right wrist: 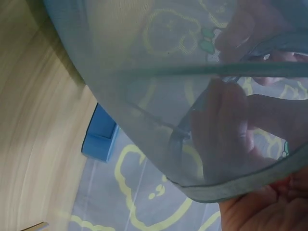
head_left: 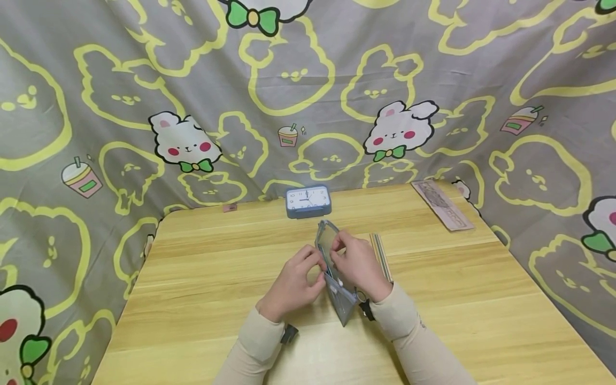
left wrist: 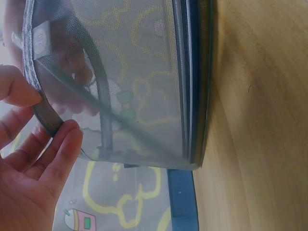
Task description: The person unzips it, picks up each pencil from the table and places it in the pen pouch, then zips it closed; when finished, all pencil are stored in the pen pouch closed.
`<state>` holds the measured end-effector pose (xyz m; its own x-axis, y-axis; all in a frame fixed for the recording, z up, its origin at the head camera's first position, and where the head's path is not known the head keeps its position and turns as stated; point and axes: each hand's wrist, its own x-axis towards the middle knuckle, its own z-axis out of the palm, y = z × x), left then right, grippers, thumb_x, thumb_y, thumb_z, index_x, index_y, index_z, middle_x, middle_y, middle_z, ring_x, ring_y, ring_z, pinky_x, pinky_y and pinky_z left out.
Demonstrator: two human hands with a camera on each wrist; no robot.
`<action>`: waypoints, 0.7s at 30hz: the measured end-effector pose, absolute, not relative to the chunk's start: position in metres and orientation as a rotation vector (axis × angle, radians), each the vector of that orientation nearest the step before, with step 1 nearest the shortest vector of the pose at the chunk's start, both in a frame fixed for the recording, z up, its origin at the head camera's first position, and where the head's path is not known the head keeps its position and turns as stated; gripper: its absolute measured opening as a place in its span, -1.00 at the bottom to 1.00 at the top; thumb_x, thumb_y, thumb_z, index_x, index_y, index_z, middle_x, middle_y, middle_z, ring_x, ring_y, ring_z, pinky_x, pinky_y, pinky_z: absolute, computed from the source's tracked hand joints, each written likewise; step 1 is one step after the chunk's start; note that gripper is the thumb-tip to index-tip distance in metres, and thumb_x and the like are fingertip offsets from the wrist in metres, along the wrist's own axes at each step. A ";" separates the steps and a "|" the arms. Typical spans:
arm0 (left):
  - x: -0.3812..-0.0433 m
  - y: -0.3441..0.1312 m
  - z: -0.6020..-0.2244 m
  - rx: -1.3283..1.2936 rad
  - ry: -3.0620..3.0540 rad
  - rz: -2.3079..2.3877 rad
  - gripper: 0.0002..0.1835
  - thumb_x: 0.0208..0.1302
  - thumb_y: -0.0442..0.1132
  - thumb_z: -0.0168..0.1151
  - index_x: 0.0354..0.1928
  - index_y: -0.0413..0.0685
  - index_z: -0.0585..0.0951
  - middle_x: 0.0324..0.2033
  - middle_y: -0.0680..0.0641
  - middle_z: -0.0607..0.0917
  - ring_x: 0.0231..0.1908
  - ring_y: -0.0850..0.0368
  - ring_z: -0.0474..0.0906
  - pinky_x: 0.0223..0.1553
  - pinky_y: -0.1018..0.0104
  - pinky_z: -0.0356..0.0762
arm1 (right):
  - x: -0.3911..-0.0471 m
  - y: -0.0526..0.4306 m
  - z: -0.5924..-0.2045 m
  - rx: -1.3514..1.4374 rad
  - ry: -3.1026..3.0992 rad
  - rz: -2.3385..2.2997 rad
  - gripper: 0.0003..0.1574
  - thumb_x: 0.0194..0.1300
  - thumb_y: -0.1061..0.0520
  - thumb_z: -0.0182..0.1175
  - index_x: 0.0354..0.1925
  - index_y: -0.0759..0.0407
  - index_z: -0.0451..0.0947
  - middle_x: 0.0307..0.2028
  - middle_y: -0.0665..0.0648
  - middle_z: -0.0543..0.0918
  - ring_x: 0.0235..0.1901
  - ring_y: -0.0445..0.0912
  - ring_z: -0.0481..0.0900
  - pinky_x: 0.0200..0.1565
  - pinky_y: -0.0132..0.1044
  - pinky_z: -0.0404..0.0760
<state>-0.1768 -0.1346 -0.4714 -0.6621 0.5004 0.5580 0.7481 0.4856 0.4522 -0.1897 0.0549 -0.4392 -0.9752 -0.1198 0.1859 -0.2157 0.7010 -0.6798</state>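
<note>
A grey-blue mesh pencil pouch (head_left: 343,305) stands unzipped on the table, its mouth spread. My left hand (head_left: 297,278) pinches the pouch's rim between thumb and fingers; the left wrist view shows the hold on the dark edging (left wrist: 48,115). My right hand (head_left: 358,262) reaches over the opposite rim, its thumb and fingers curled together inside the mouth. Through the mesh in the right wrist view, its fingertips meet a slim green stick (right wrist: 192,71). That stick (left wrist: 120,118) slants down to the pouch's lower corner in the left wrist view.
A blue alarm clock (head_left: 308,201) stands behind the pouch. Several thin pencils (head_left: 380,254) lie right of my right hand. A pinkish printed strip (head_left: 443,206) lies at the back right, a small pink piece (head_left: 230,207) at the back left. Patterned curtains (head_left: 298,80) enclose the table.
</note>
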 end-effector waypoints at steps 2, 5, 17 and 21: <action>-0.177 -0.135 -0.471 -1.046 -2.384 -0.977 -0.76 0.08 -0.47 0.33 -0.25 -0.02 0.59 -0.16 0.04 0.58 -0.12 0.17 0.59 -0.07 0.36 0.68 | -0.190 0.055 -0.440 0.285 -2.782 1.128 -0.85 0.30 0.28 0.36 -0.30 0.11 0.56 -0.33 0.10 0.78 -0.60 -0.25 0.57 -0.58 -0.39 0.53; -0.177 -0.135 -0.471 -1.044 -2.384 -0.974 -0.76 0.08 -0.47 0.33 -0.25 -0.01 0.59 -0.16 0.05 0.58 -0.12 0.17 0.59 -0.08 0.37 0.68 | -0.192 0.057 -0.440 0.293 -2.771 1.175 -0.86 0.30 0.29 0.36 -0.29 0.13 0.56 -0.33 0.10 0.78 -0.58 -0.26 0.59 -0.57 -0.40 0.55; -0.177 -0.135 -0.472 -1.041 -2.383 -0.996 -0.78 0.10 -0.47 0.31 -0.26 -0.01 0.59 -0.17 0.05 0.59 -0.11 0.17 0.59 -0.05 0.37 0.67 | -0.213 0.153 -0.430 0.228 -2.848 1.017 -0.79 0.43 0.07 0.33 -0.10 0.18 0.59 -0.13 0.23 0.80 -0.32 -0.01 0.75 -0.30 -0.11 0.70; -0.177 -0.135 -0.471 -1.039 -2.385 -0.996 -0.78 0.11 -0.47 0.31 -0.26 -0.01 0.58 -0.17 0.05 0.58 -0.12 0.16 0.59 -0.07 0.38 0.67 | -0.220 0.187 -0.447 0.233 -3.056 0.814 -0.71 0.43 0.07 0.29 -0.03 0.26 0.58 -0.06 0.31 0.75 -0.16 0.15 0.72 -0.11 0.10 0.67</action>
